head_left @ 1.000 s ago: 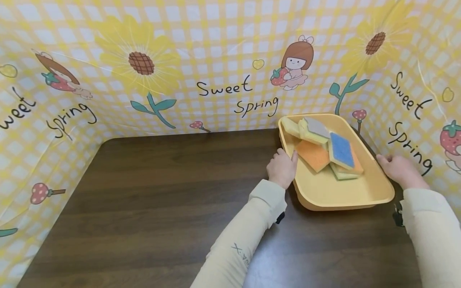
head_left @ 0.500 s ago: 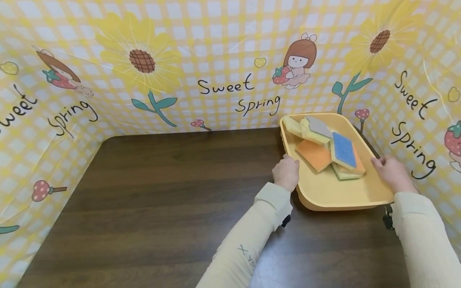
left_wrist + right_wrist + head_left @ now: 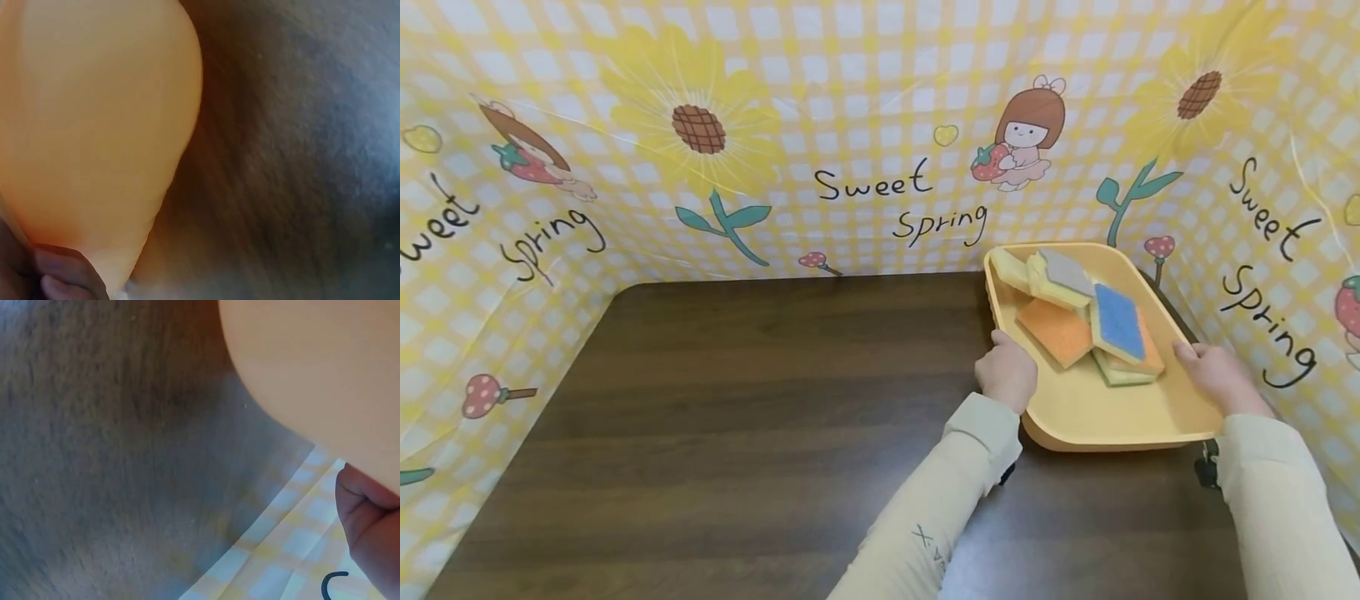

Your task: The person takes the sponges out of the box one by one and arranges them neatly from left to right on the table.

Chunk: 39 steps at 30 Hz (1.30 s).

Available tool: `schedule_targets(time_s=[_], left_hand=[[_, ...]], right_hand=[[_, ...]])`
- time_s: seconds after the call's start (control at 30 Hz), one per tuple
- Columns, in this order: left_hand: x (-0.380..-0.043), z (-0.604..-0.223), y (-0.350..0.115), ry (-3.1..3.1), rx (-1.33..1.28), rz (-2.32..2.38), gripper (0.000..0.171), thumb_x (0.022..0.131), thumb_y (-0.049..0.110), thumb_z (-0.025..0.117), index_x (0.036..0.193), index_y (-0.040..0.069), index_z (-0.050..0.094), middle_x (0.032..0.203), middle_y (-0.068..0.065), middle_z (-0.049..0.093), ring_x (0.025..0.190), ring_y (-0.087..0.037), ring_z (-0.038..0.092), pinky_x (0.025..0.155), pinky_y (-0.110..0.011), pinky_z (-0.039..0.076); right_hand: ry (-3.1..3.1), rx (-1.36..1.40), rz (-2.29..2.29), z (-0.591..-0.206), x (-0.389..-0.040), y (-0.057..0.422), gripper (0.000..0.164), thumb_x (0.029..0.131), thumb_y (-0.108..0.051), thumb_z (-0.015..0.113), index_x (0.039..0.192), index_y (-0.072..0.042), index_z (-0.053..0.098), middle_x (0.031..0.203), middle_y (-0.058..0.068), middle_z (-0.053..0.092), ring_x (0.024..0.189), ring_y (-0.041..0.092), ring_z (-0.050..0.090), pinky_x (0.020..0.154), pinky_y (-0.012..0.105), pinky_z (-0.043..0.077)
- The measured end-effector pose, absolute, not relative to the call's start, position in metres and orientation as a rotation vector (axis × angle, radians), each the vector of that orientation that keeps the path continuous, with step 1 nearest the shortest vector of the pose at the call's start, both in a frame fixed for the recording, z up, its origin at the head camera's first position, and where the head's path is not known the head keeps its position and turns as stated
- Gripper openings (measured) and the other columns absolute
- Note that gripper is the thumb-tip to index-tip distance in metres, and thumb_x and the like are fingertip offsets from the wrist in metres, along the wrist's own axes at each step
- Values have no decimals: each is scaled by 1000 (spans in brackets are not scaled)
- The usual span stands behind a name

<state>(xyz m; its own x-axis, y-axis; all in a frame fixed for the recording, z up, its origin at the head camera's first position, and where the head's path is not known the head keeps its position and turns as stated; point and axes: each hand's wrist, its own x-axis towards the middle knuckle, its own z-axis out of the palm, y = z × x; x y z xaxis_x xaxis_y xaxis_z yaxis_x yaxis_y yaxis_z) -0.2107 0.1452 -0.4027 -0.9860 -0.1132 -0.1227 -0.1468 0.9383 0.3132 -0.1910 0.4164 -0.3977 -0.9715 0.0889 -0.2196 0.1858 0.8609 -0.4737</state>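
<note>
A yellow plastic tray (image 3: pixel 1101 417) with rounded corners stands at the table's right back and holds several sponges. My left hand (image 3: pixel 1006 371) grips the tray's left rim, and its fingers (image 3: pixel 65 269) curl beneath the edge in the left wrist view. On the opposite side, my right hand (image 3: pixel 1221 379) holds the right rim with the thumb on top; its curled fingers (image 3: pixel 362 494) show under the tray in the right wrist view. Inside, a blue-faced sponge (image 3: pixel 1118 321) leans on others, beside an orange sponge (image 3: pixel 1056 332) and a grey-topped sponge (image 3: pixel 1063 279).
The dark wood table (image 3: pixel 737 417) extends to the left and front. A yellow checked cloth (image 3: pixel 850 83) with flower prints walls off its back and sides. The tray's back end is close to this cloth.
Both hands have shifted a little along the tray's rim toward the front, the right one also inward against the edge. The tray and sponges have hardly moved.
</note>
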Motion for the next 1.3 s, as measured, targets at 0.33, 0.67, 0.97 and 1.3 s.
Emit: schedule_targets(time_s=[0.33, 0.67, 0.97, 1.3], left_hand=[[-206, -402, 148, 3035, -184, 525, 21, 100, 34, 43, 98, 13, 44, 74, -1, 68, 67, -14, 68, 57, -28, 50], [-210, -403, 143, 2966, -226, 604, 16, 97, 27, 46, 99, 12, 43, 78, -4, 70, 71, -16, 69, 61, -29, 52], [-211, -404, 127, 2942, -176, 618, 19, 97, 27, 46, 101, 9, 43, 77, -7, 69, 69, -18, 69, 58, -31, 51], [-213, -406, 98, 2879, -135, 645, 25, 96, 25, 46, 113, 6, 42, 72, -7, 66, 60, -18, 62, 51, -30, 44]], right_hand=[[2847, 223, -729, -397, -188, 420, 57, 100, -50, 15, 76, -5, 38, 60, 4, 42, 54, 19, 44, 55, 33, 37], [2837, 203, -774, -399, -190, 416, 55, 101, -48, 18, 79, -3, 39, 63, 6, 42, 58, 19, 43, 58, 32, 36], [2780, 246, -907, -398, -188, 403, 56, 101, -50, 20, 78, -3, 41, 59, 1, 42, 52, 16, 44, 54, 33, 39], [2736, 281, -994, -401, -187, 377, 61, 101, -49, 22, 104, 7, 46, 67, 5, 51, 57, 18, 54, 55, 36, 45]])
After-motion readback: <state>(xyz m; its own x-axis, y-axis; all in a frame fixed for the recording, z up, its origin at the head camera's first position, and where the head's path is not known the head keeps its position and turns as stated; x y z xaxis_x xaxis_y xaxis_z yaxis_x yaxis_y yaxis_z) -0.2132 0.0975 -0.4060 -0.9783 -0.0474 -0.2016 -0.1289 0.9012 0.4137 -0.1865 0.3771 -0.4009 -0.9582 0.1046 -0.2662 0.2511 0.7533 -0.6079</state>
